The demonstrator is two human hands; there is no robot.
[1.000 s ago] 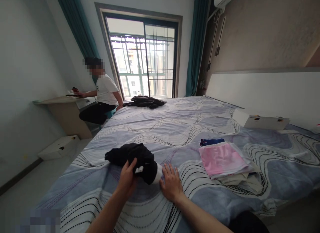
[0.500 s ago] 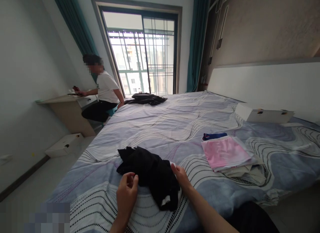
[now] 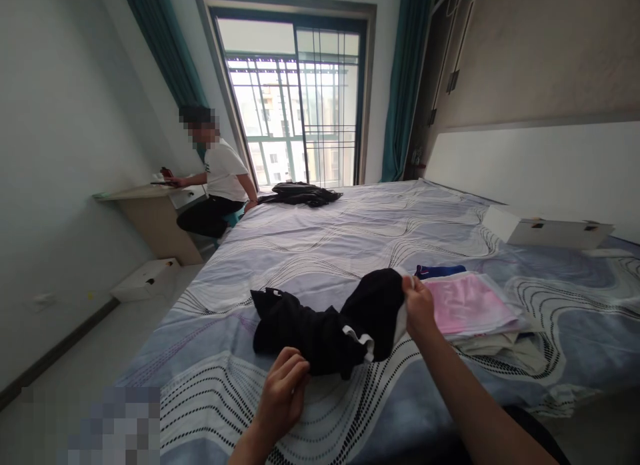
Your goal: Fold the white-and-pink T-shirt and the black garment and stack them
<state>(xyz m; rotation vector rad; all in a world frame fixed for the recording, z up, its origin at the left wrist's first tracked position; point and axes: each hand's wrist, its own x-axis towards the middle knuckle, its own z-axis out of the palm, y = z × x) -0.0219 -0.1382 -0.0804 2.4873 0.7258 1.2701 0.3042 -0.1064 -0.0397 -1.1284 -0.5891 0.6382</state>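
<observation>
A crumpled black garment [image 3: 307, 335] with white edging lies on the bed in front of me; its exact kind does not show. My right hand [image 3: 419, 306] is closed on its white-edged right end, which is raised off the bed and spread into a rounded panel. At the garment's near edge, my left hand [image 3: 286, 388] is closed with curled fingers against the black cloth. The fingertips are partly hidden. Just beyond my right hand lies a stack of folded cloths, with a pink and white cloth [image 3: 467, 302] on top.
A folded dark blue cloth [image 3: 441, 272] lies behind the pink one. A white box [image 3: 550, 230] stands near the headboard. Dark clothing [image 3: 303, 193] lies at the bed's far edge. Beside the bed, a person [image 3: 225, 175] sits at a desk [image 3: 127, 193].
My right hand has moved right and up, drawing out the garment's white-edged end. My left hand has shifted right, and its fingers have curled closer together. The view has turned slightly left.
</observation>
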